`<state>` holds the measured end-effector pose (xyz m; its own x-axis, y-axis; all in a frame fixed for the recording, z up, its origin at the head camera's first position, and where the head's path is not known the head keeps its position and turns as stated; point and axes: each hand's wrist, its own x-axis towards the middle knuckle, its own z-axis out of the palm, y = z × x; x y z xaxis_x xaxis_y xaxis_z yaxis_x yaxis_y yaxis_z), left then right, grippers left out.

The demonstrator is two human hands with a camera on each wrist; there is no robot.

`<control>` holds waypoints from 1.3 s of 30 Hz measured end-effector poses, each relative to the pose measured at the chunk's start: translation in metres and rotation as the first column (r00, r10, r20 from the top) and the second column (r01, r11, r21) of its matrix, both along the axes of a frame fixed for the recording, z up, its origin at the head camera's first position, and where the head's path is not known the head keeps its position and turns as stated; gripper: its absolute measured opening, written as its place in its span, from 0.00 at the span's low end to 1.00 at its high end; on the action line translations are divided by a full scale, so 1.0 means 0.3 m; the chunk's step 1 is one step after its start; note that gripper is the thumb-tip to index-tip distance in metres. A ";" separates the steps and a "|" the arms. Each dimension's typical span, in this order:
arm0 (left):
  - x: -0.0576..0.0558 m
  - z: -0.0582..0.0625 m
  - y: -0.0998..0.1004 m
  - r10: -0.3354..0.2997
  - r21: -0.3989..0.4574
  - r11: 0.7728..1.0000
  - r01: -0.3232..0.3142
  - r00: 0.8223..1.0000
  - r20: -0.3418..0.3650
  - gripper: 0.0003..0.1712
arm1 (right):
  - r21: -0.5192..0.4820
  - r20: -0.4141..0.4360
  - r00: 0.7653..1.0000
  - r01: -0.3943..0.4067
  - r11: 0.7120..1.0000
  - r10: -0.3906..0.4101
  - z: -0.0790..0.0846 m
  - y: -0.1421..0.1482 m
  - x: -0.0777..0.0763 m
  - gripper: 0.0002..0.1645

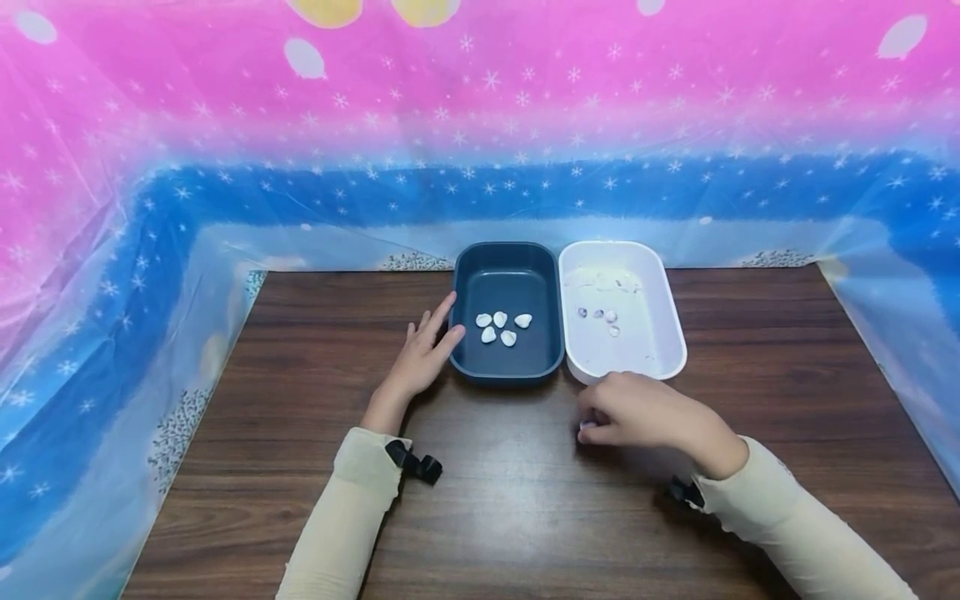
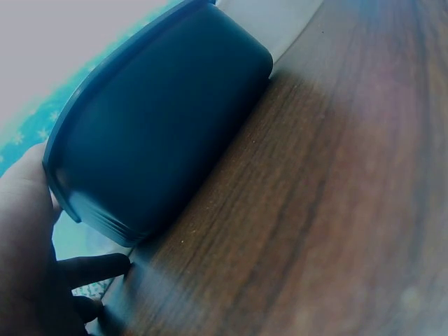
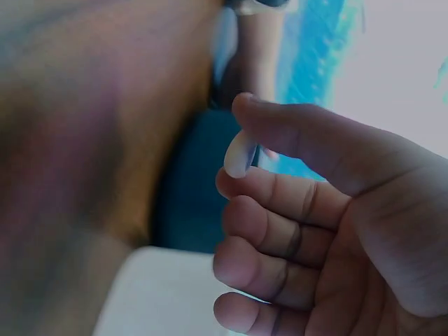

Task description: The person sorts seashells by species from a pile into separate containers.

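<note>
My right hand (image 1: pixel 648 417) is just in front of the white tray (image 1: pixel 600 357). In the right wrist view its thumb and index finger pinch a small pale shell (image 3: pixel 241 154), while the other fingers are loosely bent. Beside the dark blue tray (image 1: pixel 506 362), my left hand (image 1: pixel 418 357) touches the left side with its fingers spread and the thumb at the rim. Several white seashells (image 1: pixel 508 338) lie inside the dark tray. Several smaller shells (image 1: pixel 611 317), some purplish, are in the white tray.
Both trays stand side by side toward the back of the brown wooden table (image 1: pixel 495 517). A pink and blue snowflake-patterned cloth (image 1: pixel 465 183) hangs behind the table and along its sides. Black wrist mounts (image 1: pixel 416 463) sit at the sleeve cuffs.
</note>
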<state>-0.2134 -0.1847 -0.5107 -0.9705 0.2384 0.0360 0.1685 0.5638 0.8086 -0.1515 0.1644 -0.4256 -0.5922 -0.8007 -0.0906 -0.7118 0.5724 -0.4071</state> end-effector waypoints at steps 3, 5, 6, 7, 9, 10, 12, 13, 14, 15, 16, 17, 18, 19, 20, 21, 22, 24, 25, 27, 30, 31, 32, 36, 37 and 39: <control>0.001 -0.001 0.000 -0.001 0.002 1.000 0.001 1.000 0.001 0.41 | -0.024 -0.009 0.999 0.036 0.999 -0.037 0.038 0.021 -0.016 0.13; 0.001 -0.002 0.001 0.000 0.001 1.000 0.000 1.000 0.001 0.41 | -0.037 -0.016 0.998 0.065 0.997 -0.066 0.057 0.035 -0.026 0.13; 0.001 -0.003 0.001 0.000 0.002 1.000 0.000 1.000 0.001 0.42 | -0.044 -0.019 0.997 0.076 0.996 -0.077 0.065 0.041 -0.031 0.13; 0.001 -0.003 0.001 -0.002 0.006 1.000 0.002 1.000 0.001 0.41 | -0.049 -0.026 0.996 0.085 0.995 -0.086 0.069 0.046 -0.036 0.12; 0.001 -0.003 0.000 -0.001 0.009 1.000 0.001 1.000 -0.002 0.41 | -0.056 -0.029 0.995 0.097 0.994 -0.099 0.074 0.051 -0.046 0.12; 0.000 -0.003 0.000 -0.002 0.011 1.000 0.002 1.000 -0.003 0.41 | -0.059 -0.032 0.994 0.099 0.993 -0.101 0.074 0.053 -0.052 0.12; 0.000 -0.002 0.000 -0.002 0.014 1.000 0.002 1.000 -0.006 0.41 | -0.063 -0.033 0.994 0.099 0.993 -0.101 0.075 0.055 -0.063 0.11; 0.000 -0.002 0.000 -0.002 0.014 1.000 0.002 1.000 -0.006 0.41 | -0.063 -0.032 0.994 0.101 0.993 -0.104 0.075 0.055 -0.069 0.11; 0.001 -0.001 0.000 -0.001 0.012 1.000 0.001 1.000 -0.007 0.41 | -0.062 -0.031 0.994 0.105 0.993 -0.107 0.075 0.056 -0.075 0.11; 0.001 -0.001 0.000 -0.001 0.011 1.000 0.001 1.000 -0.006 0.41 | -0.058 -0.033 0.993 0.109 0.992 -0.111 0.076 0.057 -0.081 0.10; 0.001 -0.001 0.000 -0.002 0.010 1.000 0.002 1.000 -0.006 0.41 | -0.054 -0.036 0.993 0.114 0.992 -0.116 0.076 0.058 -0.087 0.10; 0.002 -0.001 0.000 0.000 0.009 1.000 0.000 1.000 -0.004 0.41 | -0.050 -0.037 0.992 0.117 0.992 -0.119 0.077 0.059 -0.094 0.09; 0.002 -0.002 0.000 0.001 0.008 1.000 -0.001 1.000 -0.003 0.41 | -0.045 -0.039 0.992 0.122 0.992 -0.124 0.079 0.060 -0.100 0.09; 0.003 -0.002 0.001 0.002 0.009 1.000 -0.002 1.000 -0.002 0.40 | -0.040 -0.044 0.991 0.126 0.991 -0.128 0.080 0.061 -0.107 0.09; 0.003 -0.002 0.001 0.002 0.010 1.000 -0.002 1.000 -0.002 0.40 | -0.037 -0.047 0.990 0.130 0.991 -0.132 0.082 0.061 -0.114 0.09; 0.003 -0.002 0.001 0.002 0.010 1.000 -0.002 1.000 -0.002 0.40 | -0.034 -0.049 0.989 0.136 0.990 -0.137 0.083 0.062 -0.122 0.09; 0.003 -0.001 0.002 0.003 0.011 1.000 -0.003 1.000 -0.002 0.40 | -0.033 -0.048 0.989 0.140 0.990 -0.141 0.086 0.062 -0.129 0.09; 0.003 0.000 0.002 0.006 0.012 1.000 -0.006 1.000 -0.002 0.40 | -0.028 -0.047 0.987 0.154 0.988 -0.155 0.088 0.062 -0.145 0.10; 0.003 0.000 0.002 0.005 0.013 1.000 -0.005 1.000 -0.002 0.40 | -0.026 -0.044 0.986 0.162 0.986 -0.163 0.089 0.062 -0.153 0.09; 0.003 0.000 0.003 0.005 0.012 1.000 -0.005 1.000 0.000 0.41 | -0.017 -0.033 0.983 0.178 0.984 -0.179 0.088 0.061 -0.168 0.08; 0.003 0.000 0.003 0.003 0.010 1.000 -0.003 1.000 0.002 0.41 | -0.002 -0.021 0.980 0.197 0.980 -0.197 0.078 0.060 -0.194 0.06; 0.004 0.000 0.003 0.002 0.011 1.000 -0.002 1.000 0.003 0.41 | 0.001 -0.022 0.979 0.201 0.980 -0.201 0.072 0.060 -0.204 0.06; 0.004 0.000 0.003 0.004 0.011 1.000 -0.004 1.000 0.003 0.41 | 0.006 -0.026 0.979 0.204 0.979 -0.204 0.066 0.060 -0.214 0.06; 0.003 0.000 0.004 0.006 0.017 1.000 -0.006 1.000 0.001 0.40 | 0.017 -0.036 0.976 0.216 0.976 -0.215 0.029 0.065 -0.262 0.06; 0.003 0.000 0.004 0.005 0.018 1.000 -0.005 1.000 0.000 0.39 | 0.018 -0.036 0.976 0.217 0.976 -0.216 0.018 0.066 -0.276 0.06; 0.001 -0.002 0.004 0.004 0.020 1.000 -0.004 1.000 -0.003 0.39 | 0.020 -0.032 0.974 0.225 0.974 -0.224 -0.002 0.068 -0.298 0.06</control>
